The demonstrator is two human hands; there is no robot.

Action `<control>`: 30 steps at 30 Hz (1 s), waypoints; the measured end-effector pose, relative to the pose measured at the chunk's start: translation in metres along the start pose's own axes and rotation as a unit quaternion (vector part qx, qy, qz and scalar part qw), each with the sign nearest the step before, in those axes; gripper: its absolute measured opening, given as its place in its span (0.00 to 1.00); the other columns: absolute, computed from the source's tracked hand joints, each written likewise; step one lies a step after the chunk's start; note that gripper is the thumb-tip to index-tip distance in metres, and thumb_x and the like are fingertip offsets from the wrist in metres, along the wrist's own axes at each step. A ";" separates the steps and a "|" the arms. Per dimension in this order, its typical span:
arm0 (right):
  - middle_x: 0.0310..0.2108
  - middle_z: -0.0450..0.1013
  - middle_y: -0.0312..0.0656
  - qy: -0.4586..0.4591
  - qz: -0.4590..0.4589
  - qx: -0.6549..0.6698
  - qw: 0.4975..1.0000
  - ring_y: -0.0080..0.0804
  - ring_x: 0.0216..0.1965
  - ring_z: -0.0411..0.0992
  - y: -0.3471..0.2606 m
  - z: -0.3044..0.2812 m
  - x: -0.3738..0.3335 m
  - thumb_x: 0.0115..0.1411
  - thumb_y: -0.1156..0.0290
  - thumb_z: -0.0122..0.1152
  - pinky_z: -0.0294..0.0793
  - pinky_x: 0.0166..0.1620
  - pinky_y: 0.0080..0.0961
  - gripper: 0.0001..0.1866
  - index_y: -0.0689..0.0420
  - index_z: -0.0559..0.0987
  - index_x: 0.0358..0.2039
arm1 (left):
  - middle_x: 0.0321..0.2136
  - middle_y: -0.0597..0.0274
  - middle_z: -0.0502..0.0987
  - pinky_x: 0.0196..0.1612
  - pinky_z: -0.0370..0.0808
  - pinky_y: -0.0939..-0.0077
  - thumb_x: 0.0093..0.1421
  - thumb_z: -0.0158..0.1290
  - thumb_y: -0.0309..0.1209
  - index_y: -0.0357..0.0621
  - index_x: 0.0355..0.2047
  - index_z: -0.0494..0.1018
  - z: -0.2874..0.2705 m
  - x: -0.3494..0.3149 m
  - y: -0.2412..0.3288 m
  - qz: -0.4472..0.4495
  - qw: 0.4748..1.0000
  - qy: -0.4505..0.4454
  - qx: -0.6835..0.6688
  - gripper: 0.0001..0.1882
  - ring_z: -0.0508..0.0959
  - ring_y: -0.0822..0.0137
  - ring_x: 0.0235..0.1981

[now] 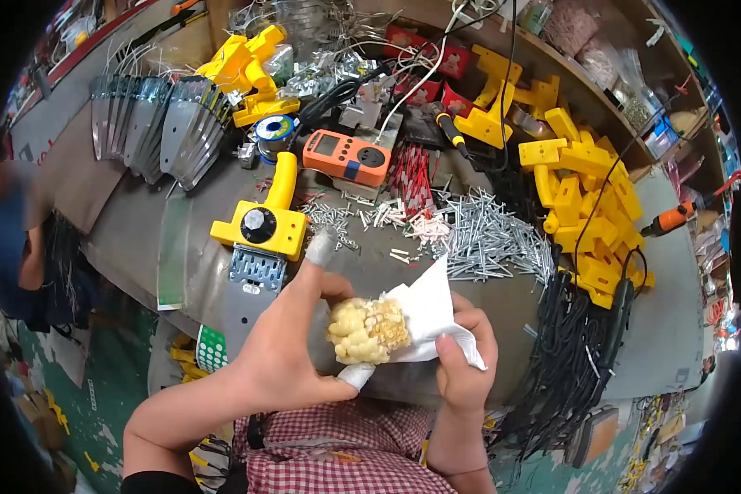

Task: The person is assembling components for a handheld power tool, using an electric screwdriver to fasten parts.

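A pale yellow corn cob, partly eaten with ragged kernels at its right side, is held in front of my body. My left hand spans its left end, the thumb along the lower edge and curled fingers at the upper edge. White tape wraps the thumb and the raised index finger. My right hand pinches a white paper napkin around the cob's right end. Beyond my left hand lies a yellow tool housing with a black knob, joined to a grey metal plate.
Loose screws heap mid-table. Yellow housings and black cords pile up at the right. An orange meter, a solder spool and grey metal blades sit farther back. Another person is at far left.
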State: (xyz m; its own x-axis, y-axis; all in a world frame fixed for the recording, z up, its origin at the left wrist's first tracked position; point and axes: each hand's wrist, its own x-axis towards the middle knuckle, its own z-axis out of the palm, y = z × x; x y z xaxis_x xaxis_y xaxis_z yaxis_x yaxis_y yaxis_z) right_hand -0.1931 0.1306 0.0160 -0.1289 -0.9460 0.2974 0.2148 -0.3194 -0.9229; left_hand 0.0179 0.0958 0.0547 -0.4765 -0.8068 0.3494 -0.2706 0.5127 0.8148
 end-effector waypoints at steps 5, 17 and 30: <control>0.53 0.58 0.63 -0.116 0.022 0.116 0.986 0.47 0.56 0.57 -0.001 0.006 0.003 0.56 0.71 0.52 0.54 0.57 0.41 0.12 0.68 0.70 0.36 | 0.37 0.53 0.68 0.45 0.66 0.71 0.37 0.63 0.30 0.36 0.61 0.31 0.001 -0.004 -0.003 0.034 0.994 -0.003 0.101 0.60 0.71 0.61 0.39; 0.53 0.60 0.47 -0.161 0.113 0.164 0.967 0.37 0.56 0.58 0.018 0.004 0.002 0.45 0.80 0.63 0.58 0.56 0.35 0.24 0.64 0.70 0.46 | 0.39 0.55 0.69 0.46 0.67 0.67 0.37 0.63 0.27 0.39 0.62 0.32 -0.002 -0.005 0.003 0.026 0.989 -0.051 0.138 0.59 0.71 0.59 0.40; 0.53 0.62 0.47 0.010 0.155 0.462 0.873 0.44 0.53 0.62 0.056 -0.002 -0.014 0.59 0.59 0.44 0.62 0.55 0.44 0.24 0.59 0.63 0.53 | 0.49 0.50 0.65 0.49 0.67 0.66 0.45 0.60 0.28 0.39 0.53 0.61 0.020 -0.005 -0.009 0.012 0.998 0.056 0.016 0.34 0.68 0.55 0.49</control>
State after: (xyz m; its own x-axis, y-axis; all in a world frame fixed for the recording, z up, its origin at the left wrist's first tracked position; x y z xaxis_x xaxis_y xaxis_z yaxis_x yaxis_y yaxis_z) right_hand -0.1808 0.1259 -0.0401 0.0593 -0.9967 0.0559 0.9306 0.0349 -0.3643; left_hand 0.0058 0.1007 0.0366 -0.3875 -0.8214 0.4185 -0.2877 0.5391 0.7916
